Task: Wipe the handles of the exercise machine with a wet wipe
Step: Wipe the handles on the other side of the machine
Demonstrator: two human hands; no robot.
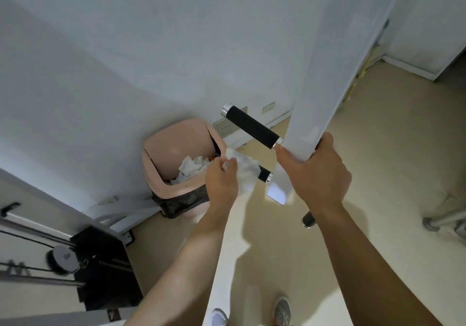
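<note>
A white bar of the exercise machine (315,86) hangs down the middle of the view. Two black padded handles stick out of it to the left: an upper handle (252,126) with a chrome end cap, and a lower handle (264,175). My left hand (222,181) presses a crumpled white wet wipe (245,171) around the lower handle, hiding most of it. My right hand (315,174) grips the lower edge of the white bar. A third black handle end (309,219) pokes out below my right wrist.
A pink trash bin (174,149) with a black liner and crumpled white wipes inside stands against the white wall, just left of my left hand. A black weight stack with cables and a pulley (63,257) is at lower left. My shoes (282,310) stand on the beige floor.
</note>
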